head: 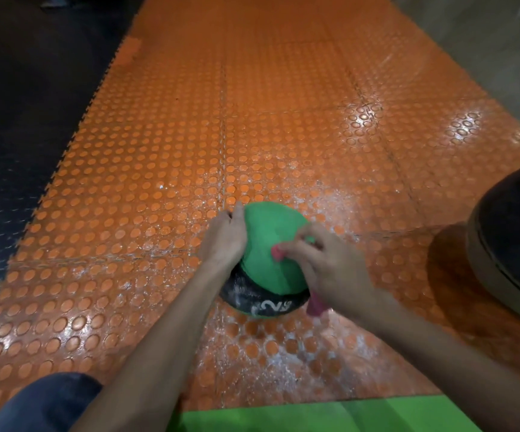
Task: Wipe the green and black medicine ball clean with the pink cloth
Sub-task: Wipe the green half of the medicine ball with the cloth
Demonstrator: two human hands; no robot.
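The green and black medicine ball sits on the orange studded floor mat, its green part up and a black band with white lettering facing me. My left hand grips the ball's left side, fingers curled over its far edge. My right hand presses the pink cloth onto the ball's right upper side. Only a small pink bit shows at the fingertips, and a pink tail hangs below the wrist. The image is slightly blurred.
The orange studded mat stretches ahead, bordered by dark flooring on the left. A large dark rounded object with a tan band lies at the right edge. A green mat strip and my dark-trousered knee are at the bottom.
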